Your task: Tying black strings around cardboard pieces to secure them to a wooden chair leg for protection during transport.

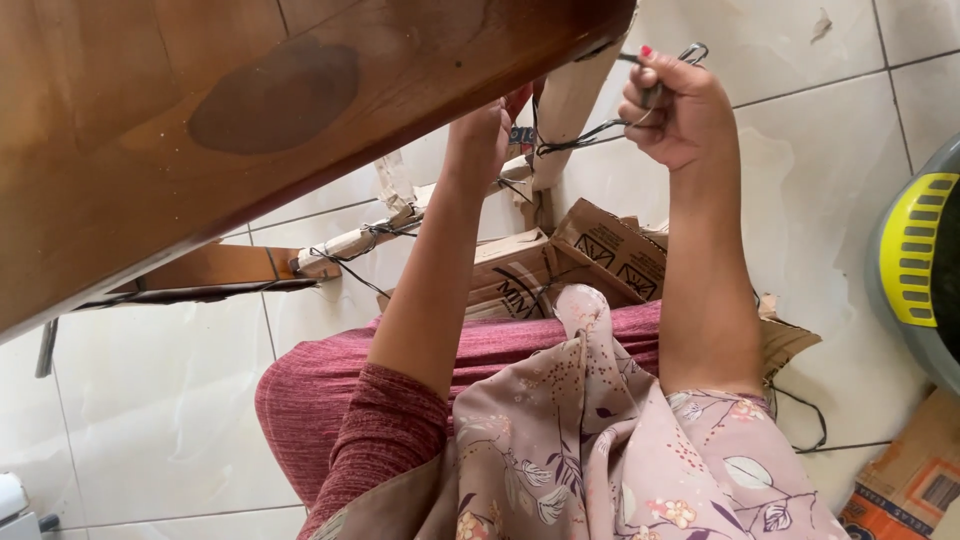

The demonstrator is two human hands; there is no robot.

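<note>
My right hand point(672, 108) is closed on a small tool with black wire point(590, 135) looped at its tip, just right of a pale wooden table leg point(572, 100). The wire wraps around that leg. My left hand point(482, 135) reaches up beside the leg under the brown wooden tabletop point(200, 120); its fingers are partly hidden by the tabletop edge. It seems to press against the leg and wire. My lap in a maroon garment point(330, 390) and floral cloth point(600, 440) fills the bottom.
A flattened cardboard box point(600, 250) lies on the white tiled floor point(150, 400) under the table. Another wire-bound leg piece point(350, 242) and a crossbar point(215, 268) sit to the left. A grey and yellow appliance point(925, 260) stands at right, with a cardboard box point(910, 490) below it.
</note>
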